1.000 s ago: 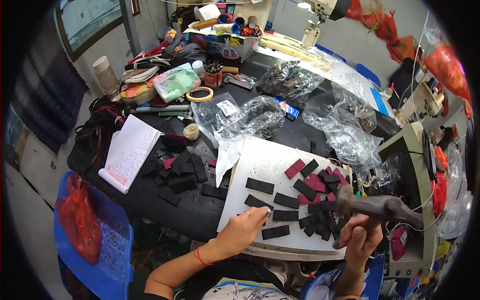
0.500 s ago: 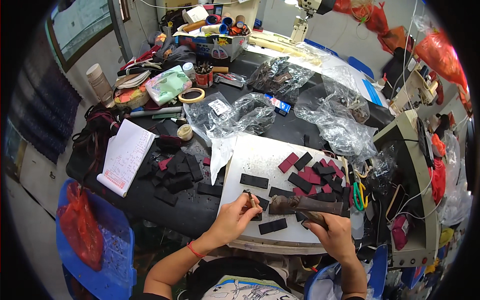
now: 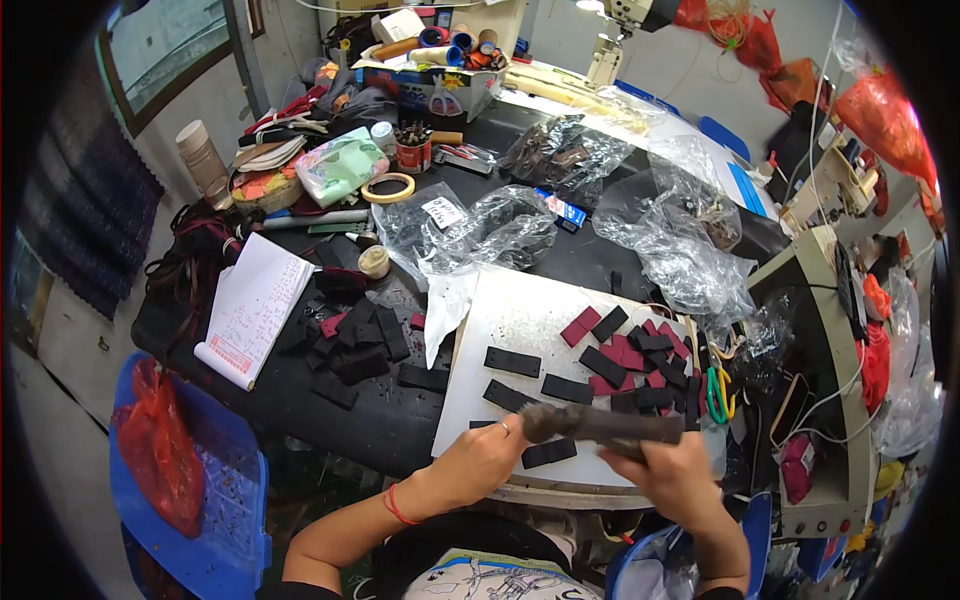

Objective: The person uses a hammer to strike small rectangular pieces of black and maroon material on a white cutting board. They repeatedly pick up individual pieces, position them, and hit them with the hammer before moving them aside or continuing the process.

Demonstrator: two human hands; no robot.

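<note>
My right hand (image 3: 672, 470) grips a hammer (image 3: 620, 424), its worn head pointing left and partly smeared by motion. My left hand (image 3: 482, 462) is closed, fingers pinched around a thin punch that the hammer head now hides. That head lies right beside my left fingertips, and I cannot tell whether it touches the punch. Under both hands is a white board (image 3: 513, 312). Black strips lie around them: one strip (image 3: 512, 361) farther off, one (image 3: 567, 389) just beyond the hammer, and one (image 3: 549, 453) nearer me. Another black strip is partly covered by my left hand.
Maroon and black pieces (image 3: 628, 352) are heaped at the board's right, beside green-and-yellow-handled scissors (image 3: 716, 392). Left of the board lie more black pieces (image 3: 358, 345) and an open notebook (image 3: 258, 305). Clear plastic bags (image 3: 665, 235) spread behind it. A blue chair (image 3: 235, 490) stands lower left.
The hammer has moved left and down to my left fingertips, now covering the punch that showed before. My left hand has shifted slightly nearer me, uncovering more of a black strip.
</note>
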